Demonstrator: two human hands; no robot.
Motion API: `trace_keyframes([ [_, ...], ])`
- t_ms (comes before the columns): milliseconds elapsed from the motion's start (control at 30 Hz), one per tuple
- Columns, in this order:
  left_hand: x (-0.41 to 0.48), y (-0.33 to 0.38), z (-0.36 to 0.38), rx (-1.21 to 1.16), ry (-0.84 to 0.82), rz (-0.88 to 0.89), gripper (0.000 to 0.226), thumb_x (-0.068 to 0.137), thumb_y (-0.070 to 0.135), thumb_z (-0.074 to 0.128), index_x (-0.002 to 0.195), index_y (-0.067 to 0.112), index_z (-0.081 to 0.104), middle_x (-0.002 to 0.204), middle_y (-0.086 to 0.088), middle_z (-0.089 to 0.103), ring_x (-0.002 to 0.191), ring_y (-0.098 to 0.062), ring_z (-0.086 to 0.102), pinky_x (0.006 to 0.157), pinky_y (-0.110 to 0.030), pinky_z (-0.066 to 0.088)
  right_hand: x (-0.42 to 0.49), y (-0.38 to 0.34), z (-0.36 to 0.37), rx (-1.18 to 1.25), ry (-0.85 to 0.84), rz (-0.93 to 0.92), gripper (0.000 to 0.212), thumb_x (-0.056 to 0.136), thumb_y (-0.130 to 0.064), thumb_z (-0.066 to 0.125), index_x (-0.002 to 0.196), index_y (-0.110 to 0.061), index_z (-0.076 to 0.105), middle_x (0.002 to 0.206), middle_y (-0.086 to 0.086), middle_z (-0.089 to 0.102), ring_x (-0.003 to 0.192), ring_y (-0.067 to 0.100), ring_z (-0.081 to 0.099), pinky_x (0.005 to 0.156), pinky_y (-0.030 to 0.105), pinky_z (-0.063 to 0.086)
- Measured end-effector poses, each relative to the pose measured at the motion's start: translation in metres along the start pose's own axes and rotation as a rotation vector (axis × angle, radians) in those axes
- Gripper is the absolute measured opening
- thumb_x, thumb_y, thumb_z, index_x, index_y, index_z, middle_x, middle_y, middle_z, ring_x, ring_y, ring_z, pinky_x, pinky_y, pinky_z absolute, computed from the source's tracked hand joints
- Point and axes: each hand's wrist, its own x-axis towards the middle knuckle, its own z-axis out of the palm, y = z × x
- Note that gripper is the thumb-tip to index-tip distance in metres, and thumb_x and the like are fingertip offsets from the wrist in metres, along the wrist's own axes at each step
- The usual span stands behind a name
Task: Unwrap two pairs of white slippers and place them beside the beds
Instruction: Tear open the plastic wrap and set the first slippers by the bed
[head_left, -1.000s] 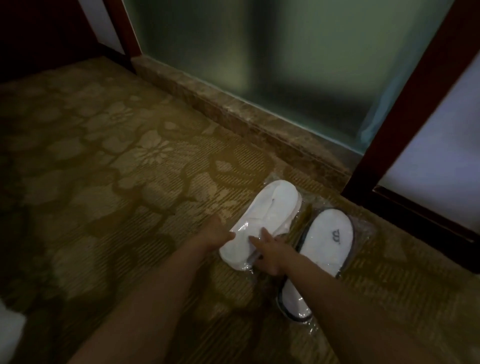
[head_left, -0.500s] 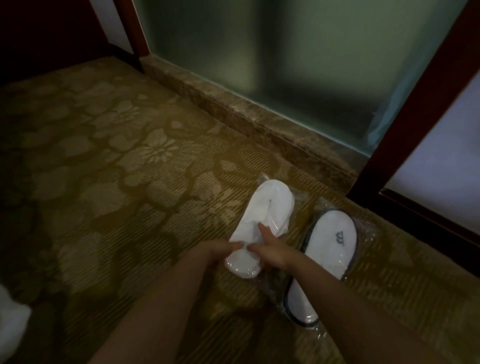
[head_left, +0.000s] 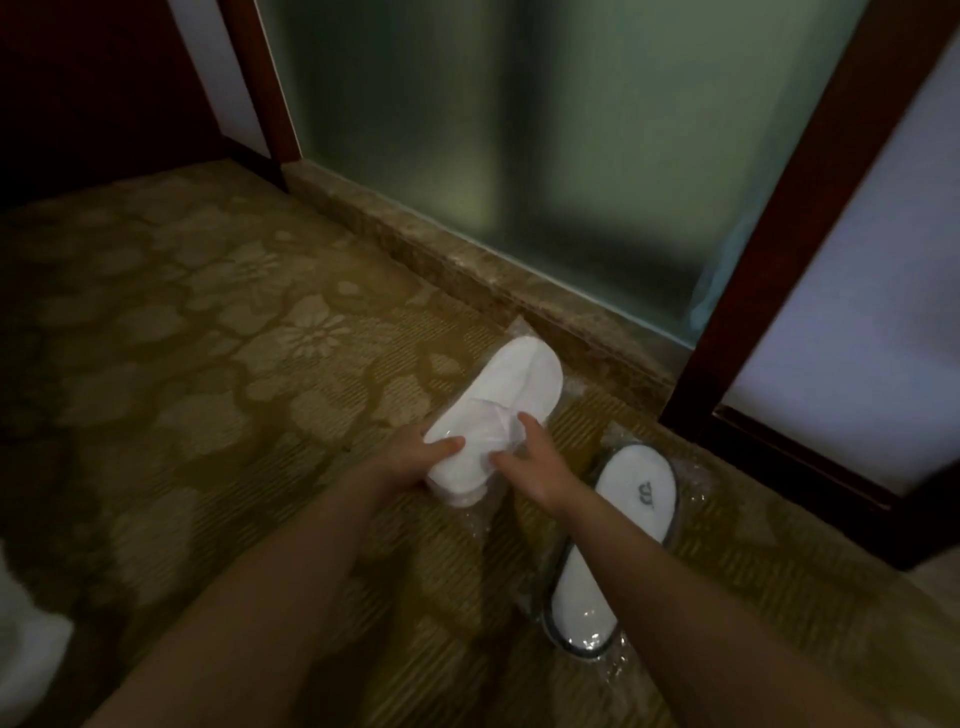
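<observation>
A pair of white slippers in clear plastic wrap is held just above the patterned carpet. My left hand grips its near end from the left, thumb on top. My right hand pinches the wrap at the same end from the right. A second wrapped pair, white with a dark rim and a small logo, lies flat on the carpet to the right, partly hidden under my right forearm.
A stone threshold runs along a frosted glass panel just beyond the slippers. A dark wooden frame stands at the right. Something white shows at the lower left edge.
Both hands have closed on the near end of the left wrapped pair and raised it slightly off the carpet. The camera has moved closer. The second pair has not moved.
</observation>
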Motion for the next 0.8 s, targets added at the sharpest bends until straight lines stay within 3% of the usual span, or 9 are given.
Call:
trace_keyframes([
  [67,-0.006,0.009,-0.002,-0.004,0.062,0.114,0.048,0.087,0.026,0.062,0.127,0.002,0.053,0.117,-0.012,0.063,0.089,-0.019,0.061,0.062,-0.020,0.049,-0.002,-0.008,-0.010,-0.086,0.187,-0.008,0.076,0.081,-0.026,0.067,0.145,-0.013,0.029,0.150,0.009,0.031,0.137,0.028,0.035,0.112,0.040,0.033],
  [133,-0.013,0.018,-0.002,-0.055,0.108,0.214,0.044,0.088,0.023,0.062,0.126,0.004,0.055,0.113,-0.012,0.064,0.087,-0.018,0.062,0.056,-0.017,0.051,-0.008,-0.018,-0.021,0.029,0.299,0.009,0.085,0.078,-0.027,0.072,0.147,-0.015,0.025,0.151,0.010,0.029,0.139,0.029,0.032,0.113,0.041,0.031],
  [233,-0.025,0.032,-0.004,-0.195,0.055,0.247,0.032,0.087,0.026,0.062,0.117,0.014,0.058,0.106,-0.012,0.066,0.081,-0.016,0.065,0.055,-0.020,0.056,-0.021,-0.038,-0.038,0.368,0.266,0.089,0.096,0.080,-0.036,0.071,0.152,-0.021,0.009,0.157,0.011,0.022,0.142,0.031,0.028,0.112,0.046,0.030],
  [333,-0.029,0.040,-0.004,-0.221,-0.032,0.212,0.035,0.087,0.033,0.061,0.118,0.016,0.058,0.108,-0.010,0.067,0.091,-0.022,0.065,0.070,-0.033,0.056,-0.030,-0.061,-0.053,0.516,0.217,0.099,0.082,0.082,-0.036,0.068,0.149,-0.022,0.023,0.149,0.008,0.040,0.132,0.029,0.044,0.101,0.039,0.038],
  [433,-0.036,0.038,-0.002,-0.236,-0.131,0.126,0.033,0.089,0.029,0.059,0.119,0.016,0.054,0.112,-0.010,0.066,0.105,-0.028,0.062,0.094,-0.046,0.049,-0.036,-0.077,-0.057,0.514,0.244,0.064,0.066,0.085,-0.025,0.066,0.143,-0.019,0.036,0.140,0.005,0.051,0.124,0.025,0.052,0.095,0.034,0.041],
  [500,-0.039,0.037,-0.001,-0.230,-0.210,0.071,0.048,0.084,0.028,0.064,0.125,0.006,0.054,0.122,-0.017,0.064,0.116,-0.034,0.059,0.104,-0.050,0.044,-0.038,-0.082,-0.057,0.488,0.279,0.038,0.063,0.087,-0.017,0.063,0.143,-0.019,0.035,0.140,0.004,0.049,0.126,0.025,0.049,0.089,0.030,0.039],
  [633,-0.042,0.046,0.002,-0.355,-0.225,0.142,0.082,0.060,0.046,0.081,0.130,0.013,0.052,0.126,-0.014,0.063,0.117,-0.033,0.060,0.102,-0.054,0.045,-0.042,-0.083,-0.055,0.411,0.285,-0.004,0.063,0.087,-0.013,0.062,0.143,-0.022,0.035,0.142,0.004,0.048,0.127,0.025,0.048,0.098,0.034,0.041],
  [733,-0.045,0.061,0.004,-0.516,-0.042,0.265,0.067,0.075,0.046,0.069,0.128,0.010,0.050,0.119,-0.013,0.066,0.109,-0.030,0.064,0.098,-0.050,0.049,-0.045,-0.080,-0.055,0.298,0.211,-0.008,0.062,0.083,-0.014,0.066,0.139,-0.023,0.041,0.136,0.005,0.053,0.121,0.025,0.053,0.101,0.039,0.046],
  [800,-0.044,0.064,0.002,-0.616,-0.006,0.306,0.060,0.079,0.041,0.067,0.129,0.012,0.051,0.117,-0.011,0.068,0.105,-0.030,0.067,0.093,-0.049,0.052,-0.050,-0.079,-0.052,0.190,0.139,-0.007,0.060,0.082,-0.016,0.067,0.136,-0.023,0.042,0.131,0.004,0.055,0.116,0.024,0.056,0.099,0.041,0.047],
])
